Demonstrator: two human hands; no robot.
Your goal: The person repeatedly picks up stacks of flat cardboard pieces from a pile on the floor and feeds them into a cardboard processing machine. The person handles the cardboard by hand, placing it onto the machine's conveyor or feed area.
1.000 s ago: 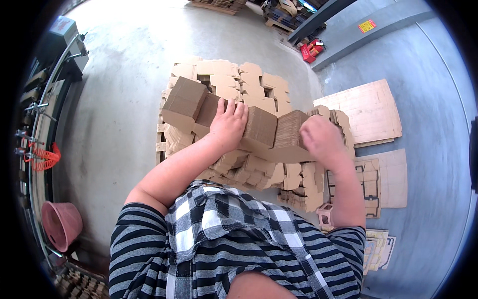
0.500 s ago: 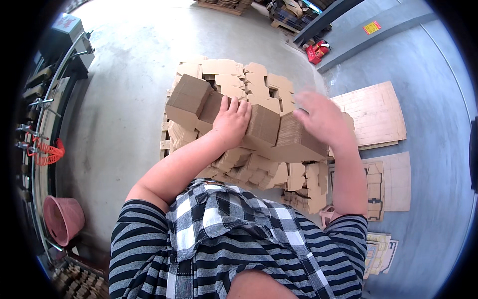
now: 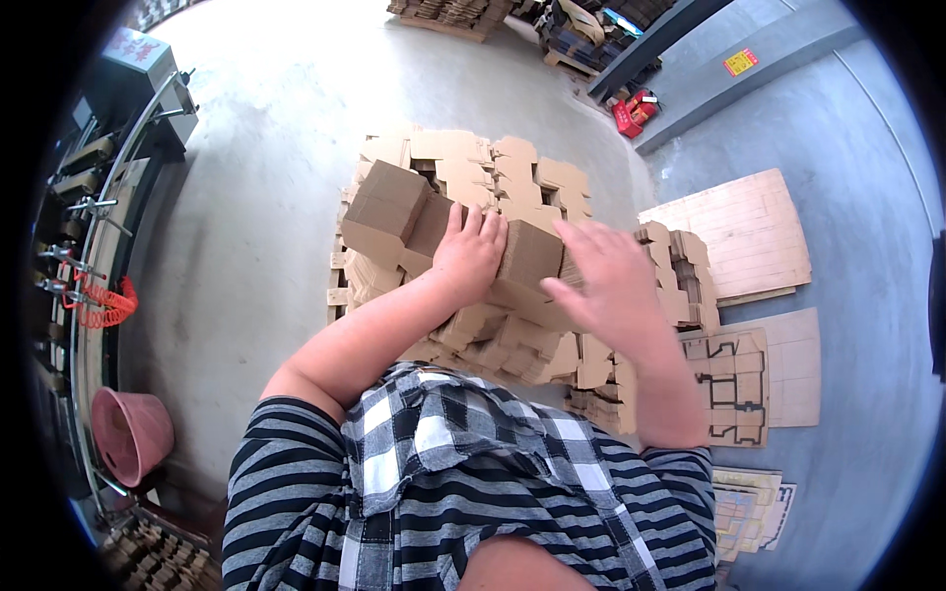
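Right grip (image 3: pixel 613 284) gapes; left grip (image 3: pixel 471 258), closure unclear, touches a cardboard stack (image 3: pixel 530 258) slanting lengthwise from far left to near right.

Place: a factory workshop handling cardboard, judging by its contents.
Floor: bare grey concrete (image 3: pixel 256 217), broad and shiny under bright light.
Cardboard: stacks of cut brown sheets (image 3: pixel 448 156) on a wooden pallet (image 3: pixel 338 296), with another loaded pallet (image 3: pixel 448 27) farther off.
Left side: a long machine (image 3: pixel 148 64) with metal rails and a coiled orange hose (image 3: pixel 110 305) (bright as a telephone cord).
Right side: flat boards, one patterned with dark outlines (image 3: pixel 731 384).
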